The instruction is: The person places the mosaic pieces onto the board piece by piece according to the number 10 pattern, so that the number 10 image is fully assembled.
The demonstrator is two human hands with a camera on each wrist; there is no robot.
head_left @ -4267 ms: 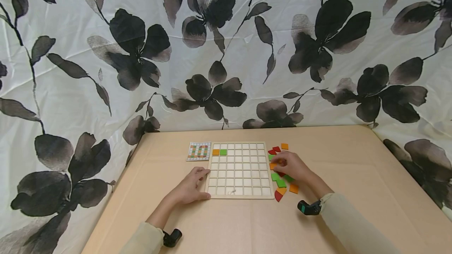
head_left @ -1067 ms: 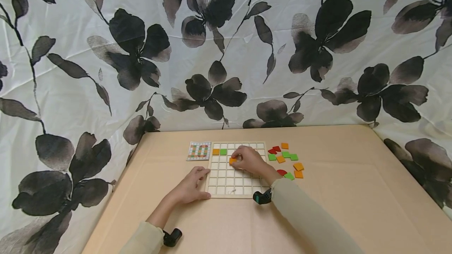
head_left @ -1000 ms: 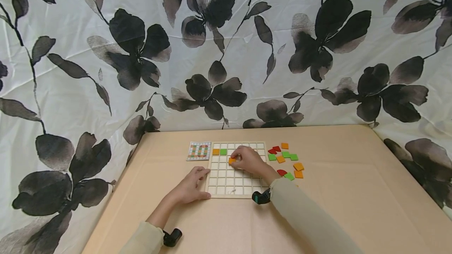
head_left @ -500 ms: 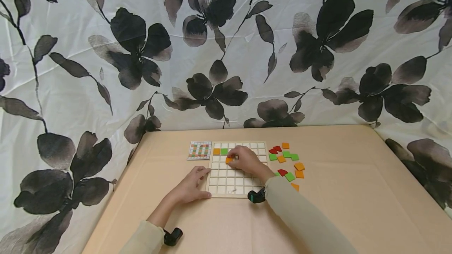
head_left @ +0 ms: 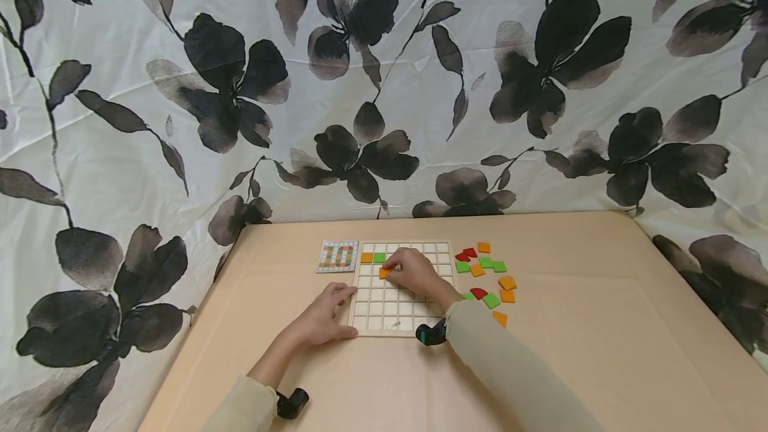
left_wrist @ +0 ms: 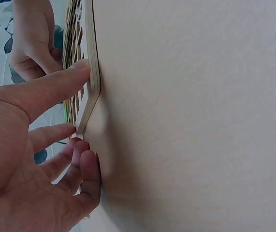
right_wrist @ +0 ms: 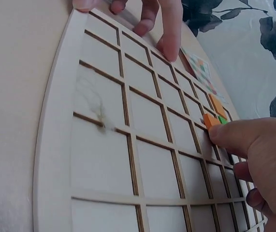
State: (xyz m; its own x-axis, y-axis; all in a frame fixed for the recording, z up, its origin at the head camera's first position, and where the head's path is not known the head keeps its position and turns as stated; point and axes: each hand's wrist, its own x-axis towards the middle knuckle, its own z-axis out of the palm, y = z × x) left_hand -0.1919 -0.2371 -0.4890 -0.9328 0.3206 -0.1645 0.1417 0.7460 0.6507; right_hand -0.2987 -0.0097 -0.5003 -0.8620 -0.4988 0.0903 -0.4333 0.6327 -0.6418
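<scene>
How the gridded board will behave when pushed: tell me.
The gridded board is probably stiff: its rim runs straight. Lying flat and broad on the table, it would likely slide rather than tip.

Right hand [head_left: 414, 272] partly hides orange tile [head_left: 383, 274]; 2 sleeves [head_left: 510, 365] cut by bottom edge.

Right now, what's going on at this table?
A person is working on a grid board. The right hand pinches an orange tile at the board's far-left part; whether it touches the board isn't clear. The left hand touches the board at its near-left corner and left edge. An orange square and a green square already sit side by side in the grid. Loose colored pieces lie to the right, a patterned card to the left.
</scene>
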